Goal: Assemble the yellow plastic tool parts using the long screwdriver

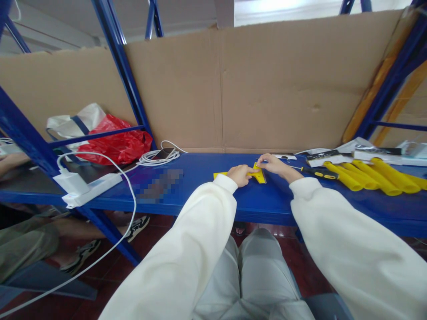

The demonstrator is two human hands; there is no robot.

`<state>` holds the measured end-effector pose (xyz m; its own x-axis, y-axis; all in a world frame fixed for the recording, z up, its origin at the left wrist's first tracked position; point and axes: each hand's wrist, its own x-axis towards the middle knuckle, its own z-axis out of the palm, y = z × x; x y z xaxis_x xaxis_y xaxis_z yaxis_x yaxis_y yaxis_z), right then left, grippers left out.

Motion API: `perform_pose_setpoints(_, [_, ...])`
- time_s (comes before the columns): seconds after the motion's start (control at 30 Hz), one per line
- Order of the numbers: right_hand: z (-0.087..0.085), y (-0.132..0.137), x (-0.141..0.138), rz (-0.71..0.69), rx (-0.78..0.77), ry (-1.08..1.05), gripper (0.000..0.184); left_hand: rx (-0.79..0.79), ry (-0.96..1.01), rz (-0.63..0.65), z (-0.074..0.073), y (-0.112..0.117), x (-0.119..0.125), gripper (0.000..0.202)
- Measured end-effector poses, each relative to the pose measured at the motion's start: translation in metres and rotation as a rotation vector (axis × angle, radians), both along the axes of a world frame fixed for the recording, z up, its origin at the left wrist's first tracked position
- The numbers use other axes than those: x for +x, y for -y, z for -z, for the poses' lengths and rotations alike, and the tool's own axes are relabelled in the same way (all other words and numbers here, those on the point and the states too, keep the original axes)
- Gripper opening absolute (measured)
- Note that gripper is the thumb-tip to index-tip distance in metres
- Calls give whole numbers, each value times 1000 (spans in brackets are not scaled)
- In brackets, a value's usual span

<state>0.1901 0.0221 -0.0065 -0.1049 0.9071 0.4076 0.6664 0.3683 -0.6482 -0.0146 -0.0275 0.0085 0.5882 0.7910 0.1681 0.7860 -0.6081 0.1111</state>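
A yellow scraper (259, 176) lies on the blue bench with its wide, T-shaped head toward the right. My left hand (238, 175) is closed around its handle, near the head. At the far end of the head, the fingers of my right hand (269, 163) are pinched together. Whatever sits between those fingertips is too small to make out. A screwdriver (320, 173) with a black and yellow handle lies to the right of my right hand, its shaft pointing left.
Several yellow tubes (383, 175) lie at the right, by flat packages (323, 158). On the left are a coiled white cable (156, 158), a power strip (96, 189) and a red bag (116, 140). Cardboard (267, 89) walls the back. Another person's hand (13, 162) shows at far left.
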Motion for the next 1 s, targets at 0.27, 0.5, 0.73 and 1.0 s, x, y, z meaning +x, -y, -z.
perform_pose_setpoints(0.27, [16,-26,16,-44,81,173,9,78,-85,33,7,-6,0,54])
perform_pose_setpoints(0.5, [18,-28,21,-34,83,266,11,124,-121,62,6,-3,0,56])
perform_pose_setpoints(0.73, [17,-22,16,30,109,244,8,142,-122,58,5,-3,1,55])
perform_pose_setpoints(1.0, [16,-12,-2,197,54,55,12,153,-113,44,5,-2,2,53])
